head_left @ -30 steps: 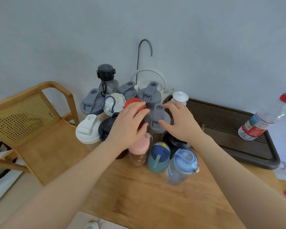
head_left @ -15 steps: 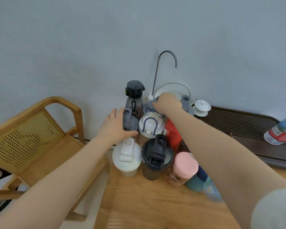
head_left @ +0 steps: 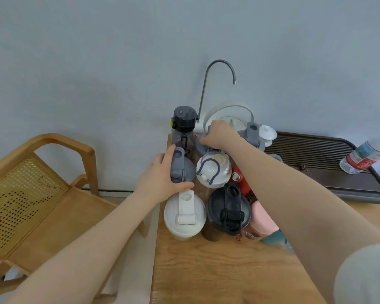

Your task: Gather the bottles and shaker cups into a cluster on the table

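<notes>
Several bottles and shaker cups stand packed together at the far left corner of the wooden table (head_left: 217, 270). My left hand (head_left: 160, 174) grips a grey-lidded shaker (head_left: 181, 165) at the cluster's left edge. My right hand (head_left: 219, 134) closes over another grey-lidded shaker (head_left: 201, 148) at the back. In front stand a white-lidded cup (head_left: 184, 216), a black-lidded cup (head_left: 228, 210), a clear-lidded bottle with a blue loop (head_left: 213, 170), a red bottle (head_left: 241, 181) and a pink-capped bottle (head_left: 262, 220). A tall black-capped bottle (head_left: 183, 121) stands at the back left. My right forearm hides the cluster's right side.
A white kettle (head_left: 228, 113) with a curved grey spout pipe (head_left: 219, 69) sits behind the cluster. A dark slatted tray (head_left: 329, 167) lies to the right, carrying a white lidded cup (head_left: 268, 133) and a tilted plastic water bottle (head_left: 364, 156). A wooden cane chair (head_left: 37, 194) stands left of the table.
The view shifted left and closer. Both hands moved from the cluster's middle to the grey-lidded shakers at its back left and now grip them.
</notes>
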`<move>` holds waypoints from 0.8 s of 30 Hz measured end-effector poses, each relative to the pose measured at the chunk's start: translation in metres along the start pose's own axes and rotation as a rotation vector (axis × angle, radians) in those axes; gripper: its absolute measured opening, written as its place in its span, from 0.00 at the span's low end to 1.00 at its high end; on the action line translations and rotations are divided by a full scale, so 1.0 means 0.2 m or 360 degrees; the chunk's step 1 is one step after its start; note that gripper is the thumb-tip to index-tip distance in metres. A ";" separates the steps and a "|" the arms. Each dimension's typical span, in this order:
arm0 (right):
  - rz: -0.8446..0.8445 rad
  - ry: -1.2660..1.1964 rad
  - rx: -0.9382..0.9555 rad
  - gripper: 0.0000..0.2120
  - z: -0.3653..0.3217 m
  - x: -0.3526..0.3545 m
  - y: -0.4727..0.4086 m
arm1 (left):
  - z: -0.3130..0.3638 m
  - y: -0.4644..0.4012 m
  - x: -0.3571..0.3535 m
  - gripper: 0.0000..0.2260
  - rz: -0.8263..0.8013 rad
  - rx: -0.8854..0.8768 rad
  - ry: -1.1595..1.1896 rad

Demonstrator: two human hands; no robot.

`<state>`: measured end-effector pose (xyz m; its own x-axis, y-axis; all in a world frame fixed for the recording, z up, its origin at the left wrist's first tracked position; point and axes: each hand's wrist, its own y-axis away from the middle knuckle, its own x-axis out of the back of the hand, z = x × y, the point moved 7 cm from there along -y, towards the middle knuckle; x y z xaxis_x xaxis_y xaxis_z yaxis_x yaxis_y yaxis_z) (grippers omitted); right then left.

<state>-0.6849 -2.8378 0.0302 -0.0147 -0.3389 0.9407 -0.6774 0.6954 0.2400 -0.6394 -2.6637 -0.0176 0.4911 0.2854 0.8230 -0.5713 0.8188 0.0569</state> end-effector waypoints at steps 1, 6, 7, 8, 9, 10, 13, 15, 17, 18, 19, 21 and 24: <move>0.0011 0.0019 0.0020 0.12 0.00 0.00 0.00 | 0.00 0.00 0.00 0.47 -0.0007 0.0001 -0.0009; 0.0114 0.0056 0.0040 0.23 0.01 0.03 0.08 | 0.03 0.04 0.01 0.47 0.0079 -0.0042 -0.0175; 0.0203 0.0049 0.0075 0.23 0.02 0.05 0.11 | 0.06 0.06 0.02 0.46 0.0123 -0.0098 -0.0283; 0.0315 0.0038 0.0114 0.21 0.02 0.09 0.16 | 0.08 0.07 0.02 0.45 0.0166 -0.0168 -0.0352; 0.0424 0.0008 0.0148 0.20 0.02 0.12 0.22 | 0.10 0.09 0.03 0.44 0.0182 -0.0217 -0.0374; 0.0500 -0.0045 0.0182 0.19 0.02 0.15 0.29 | 0.12 0.10 0.03 0.43 0.0201 -0.0239 -0.0367; 0.0494 -0.0072 0.0369 0.17 0.01 0.12 0.51 | 0.10 0.11 0.05 0.43 0.0198 -0.0134 -0.0296; 0.0368 0.0071 0.0502 0.20 0.00 0.04 0.61 | 0.09 0.13 0.03 0.43 0.0153 -0.0091 -0.0289; 0.0290 0.0142 0.0574 0.26 0.02 -0.03 0.66 | 0.09 0.15 0.03 0.44 0.0140 -0.0082 -0.0288; 0.0319 0.0114 0.0581 0.28 0.04 -0.04 0.68 | 0.10 0.17 0.03 0.43 0.0164 -0.0107 -0.0294; 0.0370 0.0069 0.0557 0.29 0.06 -0.02 0.69 | 0.11 0.19 0.04 0.42 0.0177 -0.0127 -0.0311; 0.0471 0.0015 0.0502 0.30 0.11 0.01 0.74 | 0.15 0.25 0.06 0.39 0.0215 -0.0189 -0.0327; 0.0638 0.0050 0.0461 0.29 0.21 0.06 0.88 | 0.22 0.37 0.08 0.36 0.0312 -0.0314 -0.0354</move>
<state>-0.8344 -2.7463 0.0727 -0.2969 -0.0586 0.9531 -0.7995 0.5610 -0.2145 -0.7023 -2.6207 0.0249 0.2169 0.3492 0.9116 -0.4920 0.8457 -0.2069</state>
